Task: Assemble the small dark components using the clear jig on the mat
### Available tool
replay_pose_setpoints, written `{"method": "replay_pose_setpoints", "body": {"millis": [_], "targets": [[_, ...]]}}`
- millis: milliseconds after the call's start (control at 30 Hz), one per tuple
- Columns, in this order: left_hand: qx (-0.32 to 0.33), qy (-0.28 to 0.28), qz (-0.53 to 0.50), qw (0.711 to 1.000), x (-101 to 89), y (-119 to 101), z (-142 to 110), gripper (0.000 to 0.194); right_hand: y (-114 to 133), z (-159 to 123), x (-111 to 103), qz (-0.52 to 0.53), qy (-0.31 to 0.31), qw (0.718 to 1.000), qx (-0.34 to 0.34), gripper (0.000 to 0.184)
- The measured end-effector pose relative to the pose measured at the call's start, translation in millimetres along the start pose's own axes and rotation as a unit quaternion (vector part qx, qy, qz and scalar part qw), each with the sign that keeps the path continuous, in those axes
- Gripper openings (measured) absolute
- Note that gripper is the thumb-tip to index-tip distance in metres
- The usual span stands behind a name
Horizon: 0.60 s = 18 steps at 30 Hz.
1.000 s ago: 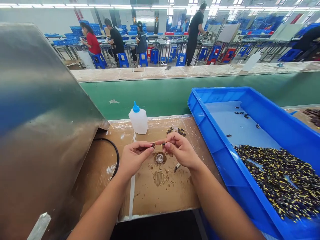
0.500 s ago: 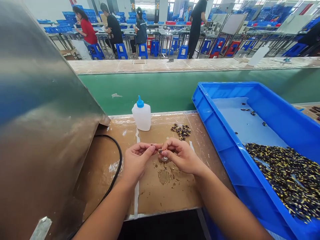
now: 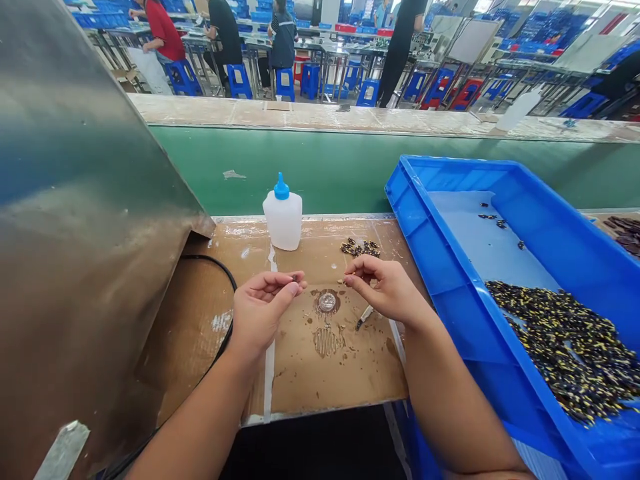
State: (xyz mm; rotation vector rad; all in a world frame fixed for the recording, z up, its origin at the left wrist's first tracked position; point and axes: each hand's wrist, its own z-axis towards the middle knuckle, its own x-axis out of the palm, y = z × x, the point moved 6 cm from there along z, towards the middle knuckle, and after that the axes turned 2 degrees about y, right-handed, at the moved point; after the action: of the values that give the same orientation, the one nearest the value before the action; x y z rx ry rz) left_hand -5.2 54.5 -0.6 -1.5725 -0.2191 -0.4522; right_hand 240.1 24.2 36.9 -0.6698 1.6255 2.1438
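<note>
The white plastic squeeze bottle with a blue nozzle (image 3: 283, 217) stood upright on the brown cardboard bench cover (image 3: 325, 380). Your left hand (image 3: 260, 310) was nearer you than the bottle and slightly to its left, with the thumb and forefinger closed in a pinch on a tiny dark part (image 3: 296, 277), too small to make out in detail. Your right hand (image 3: 385, 288) was nearer you and to the bottle's right, well apart from the left, its fingers half curled. You could not tell whether they held anything.

A small pile of black-and-yellow parts (image 3: 360, 249) lay just right of the bottle. Nearer you than the bottle, a round metal disc (image 3: 327, 303) sat in a brown stain, and a small metal-bladed tool (image 3: 364, 317) lay to the disc's right, just below your right hand.

Further right of the bottle stood a bright blue plastic tray (image 3: 440, 267), holding a large heap of the same black-and-yellow parts (image 3: 560, 347). To the bottle's left rose a tilted brushed-steel sheet (image 3: 75, 233), with a black cable (image 3: 220, 270) curving beneath its edge. Behind the bottle ran a green bench wall (image 3: 325, 167), and beyond it other people (image 3: 283, 40) sat working at benches.
</note>
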Motion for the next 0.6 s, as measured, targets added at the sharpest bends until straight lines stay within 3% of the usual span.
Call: {"method": "replay_pose_setpoints", "body": {"millis": [267,600], "targets": [[0.018,0.021,0.002,1.0,3.4,-3.5,0.9,0.022,19.4,-1.6,9.6,-0.055,0.081,0.991,-0.096,0.01],[0.035,0.023,0.01,0.999,5.8,-8.8,-1.0,0.017,19.4,-4.9,16.7,-0.117,0.08,0.979,-0.145,0.016]]}}
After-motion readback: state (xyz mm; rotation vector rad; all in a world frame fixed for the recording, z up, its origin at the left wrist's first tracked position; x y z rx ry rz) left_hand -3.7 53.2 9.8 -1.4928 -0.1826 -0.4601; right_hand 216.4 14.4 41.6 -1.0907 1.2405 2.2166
